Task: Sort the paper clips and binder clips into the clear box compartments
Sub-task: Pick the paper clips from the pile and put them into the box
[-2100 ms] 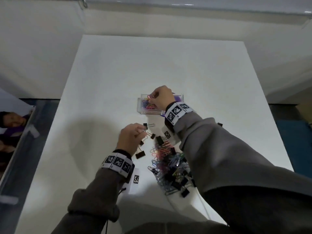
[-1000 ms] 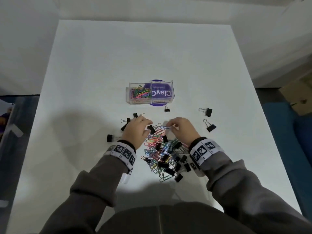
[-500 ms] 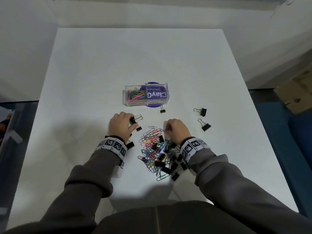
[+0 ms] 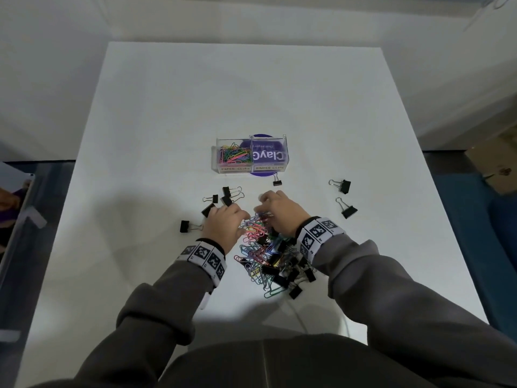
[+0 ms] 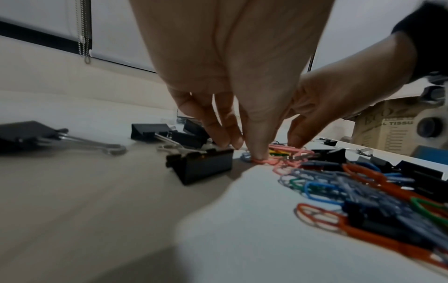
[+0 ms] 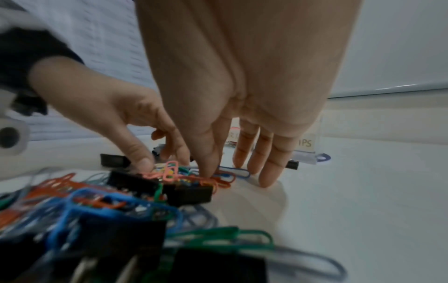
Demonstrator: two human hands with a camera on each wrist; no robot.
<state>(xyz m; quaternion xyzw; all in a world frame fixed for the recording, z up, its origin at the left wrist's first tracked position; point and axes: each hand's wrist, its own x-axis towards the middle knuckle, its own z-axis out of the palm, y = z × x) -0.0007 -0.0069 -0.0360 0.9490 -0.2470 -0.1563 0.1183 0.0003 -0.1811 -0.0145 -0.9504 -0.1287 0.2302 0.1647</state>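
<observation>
The clear box (image 4: 215,163) stands mid-table. Its left compartment holds colourful paper clips (image 4: 233,155); I see no clips in the right one, labelled for binder clips. Nearer me lies a mixed pile (image 4: 265,256) of paper clips and black binder clips. Both hands are at its far end. My left hand (image 5: 249,151) pinches a pink paper clip (image 5: 264,160), thumb tip on it, next to a binder clip (image 5: 201,164). My right hand (image 6: 211,170) digs its thumb into orange paper clips (image 6: 218,181), pinching there; three fingers (image 6: 266,172) reach straight to the table.
Loose black binder clips lie left of the hands (image 4: 184,226) (image 4: 226,191), right of them (image 4: 342,186) (image 4: 348,210), and one just before the box (image 4: 277,182). A purple disc (image 4: 261,175) lies under the box. A cardboard carton (image 5: 387,130) stands off the table's right.
My right hand came back from the box to the pile and stays at its far end. My left hand moved right, from the loose binder clips onto the paper clips.
</observation>
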